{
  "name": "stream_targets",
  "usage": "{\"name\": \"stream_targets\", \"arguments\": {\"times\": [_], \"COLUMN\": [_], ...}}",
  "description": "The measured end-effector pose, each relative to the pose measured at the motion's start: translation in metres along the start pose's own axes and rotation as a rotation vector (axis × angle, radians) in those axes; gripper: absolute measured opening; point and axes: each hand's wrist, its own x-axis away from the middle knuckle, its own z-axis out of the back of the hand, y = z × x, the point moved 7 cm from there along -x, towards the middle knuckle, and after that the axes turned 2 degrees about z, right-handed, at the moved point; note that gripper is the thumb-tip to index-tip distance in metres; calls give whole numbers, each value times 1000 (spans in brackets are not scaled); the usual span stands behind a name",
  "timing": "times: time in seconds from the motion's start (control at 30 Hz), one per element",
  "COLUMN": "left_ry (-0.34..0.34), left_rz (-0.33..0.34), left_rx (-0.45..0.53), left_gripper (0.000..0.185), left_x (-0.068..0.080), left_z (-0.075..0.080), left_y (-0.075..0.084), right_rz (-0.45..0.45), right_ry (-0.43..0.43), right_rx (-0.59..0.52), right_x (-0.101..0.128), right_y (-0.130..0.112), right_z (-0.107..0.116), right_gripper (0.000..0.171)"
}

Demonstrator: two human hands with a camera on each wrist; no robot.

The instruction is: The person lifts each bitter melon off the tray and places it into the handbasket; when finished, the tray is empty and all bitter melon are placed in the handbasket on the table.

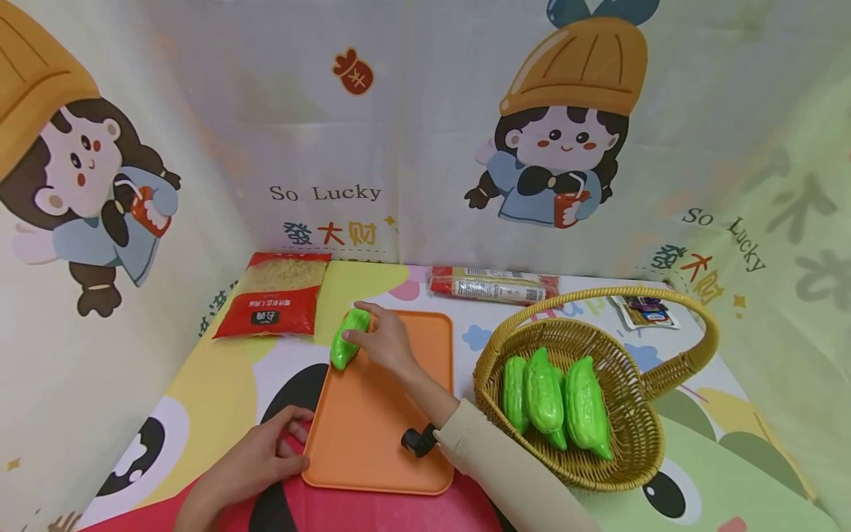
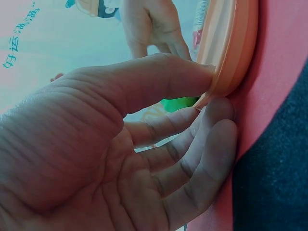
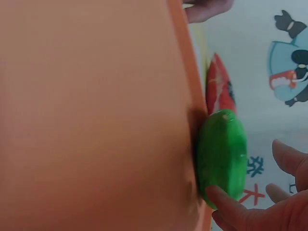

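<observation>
A glossy green bitter melon (image 1: 349, 340) lies along the left edge of an orange tray (image 1: 379, 414), near its far left corner. My right hand (image 1: 385, 340) is over it, a fingertip touching its surface in the right wrist view while the other fingers are spread apart from it. At the tray's near left side, my left hand (image 1: 269, 451) pinches the rim, thumb on the edge and fingers against its outer side, as the left wrist view shows. Several more bitter melons (image 1: 544, 391) lie in a wicker basket (image 1: 631, 451) to the right.
A red bag of dry noodles (image 1: 269, 310) lies beyond the tray on the left. Behind the tray and basket are a long red-and-clear packet (image 1: 493, 285) and a small packet (image 1: 645, 310). The basket's tall handle (image 1: 711, 332) arches up on the right.
</observation>
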Motion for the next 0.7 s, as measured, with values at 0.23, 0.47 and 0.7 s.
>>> {"name": "stream_targets", "arguments": {"times": [0.23, 0.47, 0.7], "left_ry": [3, -2, -10], "left_rz": [7, 14, -20], "left_rx": [4, 4, 4], "left_gripper": [69, 70, 66], "left_x": [1, 1, 1], "left_z": [0, 1, 0], "left_y": [-1, -2, 0], "right_rz": [-23, -34, -59], "right_ry": [26, 61, 64], "right_rx": [69, 98, 111], "right_x": [-9, -16, -16], "right_y": [6, 12, 13], "right_z": [-8, -12, -17], "right_gripper": [52, 49, 48]}}
